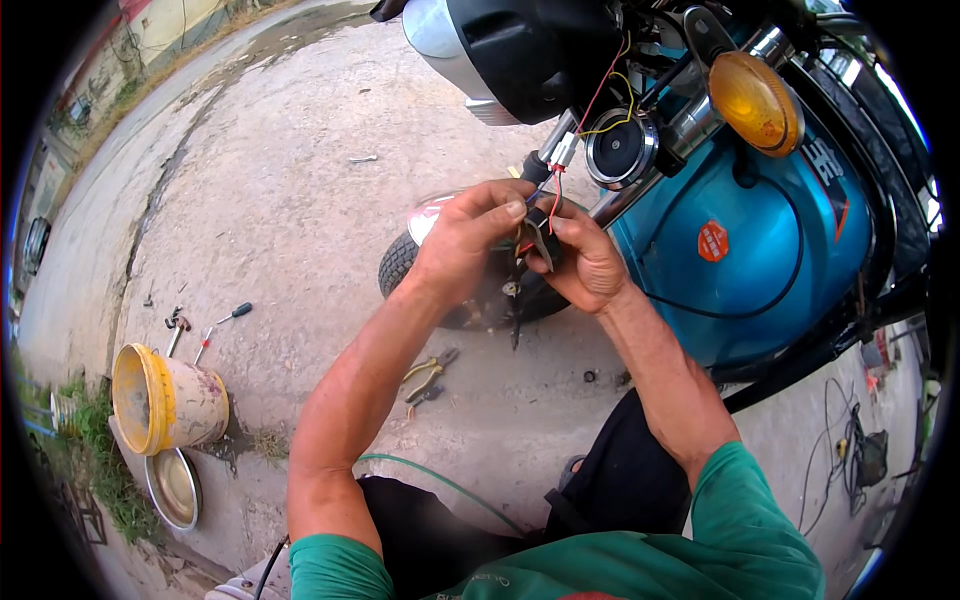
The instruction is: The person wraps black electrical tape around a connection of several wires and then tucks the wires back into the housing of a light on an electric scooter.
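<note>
Well left of the motorcycle's front wheel [397, 262], a yellow bucket [197, 405] shows its smeared inner wall, its bottom too dim to read; a shallow round dish or lid [174, 488] sits just beside it. Loose pliers [432, 374] lie near the wheel, on the person's side; a blue tank [750, 265] rises to its right. Above the wheel, partly blocking it, the hands meet at a wired dark part [543, 243]: the right hand [588, 262] clamps it, the left hand [468, 235] touches in, its grip hidden.
</note>
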The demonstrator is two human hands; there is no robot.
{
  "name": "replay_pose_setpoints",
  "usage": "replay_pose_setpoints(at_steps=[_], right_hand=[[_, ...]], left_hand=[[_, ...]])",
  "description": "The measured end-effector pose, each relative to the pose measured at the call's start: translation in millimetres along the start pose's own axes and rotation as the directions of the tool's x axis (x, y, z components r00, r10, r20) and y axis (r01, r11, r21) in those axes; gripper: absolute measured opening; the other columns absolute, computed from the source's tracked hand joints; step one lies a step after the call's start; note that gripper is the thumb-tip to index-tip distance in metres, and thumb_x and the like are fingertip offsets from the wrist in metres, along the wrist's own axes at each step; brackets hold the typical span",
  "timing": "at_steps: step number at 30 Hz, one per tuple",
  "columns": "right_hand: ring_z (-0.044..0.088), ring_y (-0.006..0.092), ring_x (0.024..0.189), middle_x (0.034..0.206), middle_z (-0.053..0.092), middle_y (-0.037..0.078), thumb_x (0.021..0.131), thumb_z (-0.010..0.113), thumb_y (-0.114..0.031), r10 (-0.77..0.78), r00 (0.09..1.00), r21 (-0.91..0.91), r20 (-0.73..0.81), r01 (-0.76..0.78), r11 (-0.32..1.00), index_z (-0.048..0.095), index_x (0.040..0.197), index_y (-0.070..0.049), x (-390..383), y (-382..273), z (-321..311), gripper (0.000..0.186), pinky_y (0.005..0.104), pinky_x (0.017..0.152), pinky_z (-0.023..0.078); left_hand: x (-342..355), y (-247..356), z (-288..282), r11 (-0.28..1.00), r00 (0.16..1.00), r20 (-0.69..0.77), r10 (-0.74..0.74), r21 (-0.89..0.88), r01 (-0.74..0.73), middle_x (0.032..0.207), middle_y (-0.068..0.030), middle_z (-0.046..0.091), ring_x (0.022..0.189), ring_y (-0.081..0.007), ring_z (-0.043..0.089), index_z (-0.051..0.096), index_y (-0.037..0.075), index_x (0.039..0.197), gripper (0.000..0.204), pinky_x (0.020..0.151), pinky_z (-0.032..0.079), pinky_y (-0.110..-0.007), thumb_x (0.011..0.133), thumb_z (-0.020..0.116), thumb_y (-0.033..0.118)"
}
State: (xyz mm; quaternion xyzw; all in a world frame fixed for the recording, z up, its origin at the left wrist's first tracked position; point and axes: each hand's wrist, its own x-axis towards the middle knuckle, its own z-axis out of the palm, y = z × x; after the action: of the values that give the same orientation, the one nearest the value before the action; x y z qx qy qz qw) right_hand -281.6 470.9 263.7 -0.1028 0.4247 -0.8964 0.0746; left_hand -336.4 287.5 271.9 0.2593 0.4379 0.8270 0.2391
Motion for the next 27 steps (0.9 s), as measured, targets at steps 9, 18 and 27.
replay_pose_setpoints(at_steps=[9,18,27], right_hand=[[0.063,0.0073,0.087,0.097,0.068,0.000,0.095,0.064,-0.021,0.065,0.998,-0.073,0.017,-0.064,0.995,0.066,0.110,-0.007,-3.5,-16.3,0.2,0.021,0.0234,0.072,0.053],[0.064,0.0068,0.091,0.102,0.069,-0.001,0.096,0.064,-0.017,0.091,0.996,-0.101,0.020,-0.088,0.991,0.067,0.110,-0.009,-8.5,-22.7,1.3,0.016,0.0232,0.085,0.051],[0.063,0.0080,0.093,0.101,0.068,0.001,0.100,0.058,-0.017,0.006,0.997,-0.167,-0.081,-0.020,0.986,0.065,0.106,-0.007,-6.7,-15.5,0.1,0.013,0.0250,0.087,0.051]], left_hand=[[0.4,-0.1,8.3,0.992,0.998,-0.009,0.063,0.106,-0.062,0.127,-0.0095,0.062,0.103,-0.0178,0.061,0.065,0.001,0.107,0.016,0.091,0.051,-0.034,0.097,0.063,0.013],[-21.8,26.8,26.8,0.250,0.779,0.327,0.535,0.819,-0.517,0.108,-0.0142,0.061,0.101,-0.0264,0.064,0.066,0.002,0.114,0.036,0.086,0.051,-0.034,0.079,0.062,-0.006],[-20.4,24.5,31.8,0.033,0.781,0.385,0.491,0.888,-0.458,0.100,-0.0133,0.064,0.094,-0.0300,0.064,0.069,0.006,0.113,0.045,0.081,0.053,-0.039,0.070,0.068,-0.006]])
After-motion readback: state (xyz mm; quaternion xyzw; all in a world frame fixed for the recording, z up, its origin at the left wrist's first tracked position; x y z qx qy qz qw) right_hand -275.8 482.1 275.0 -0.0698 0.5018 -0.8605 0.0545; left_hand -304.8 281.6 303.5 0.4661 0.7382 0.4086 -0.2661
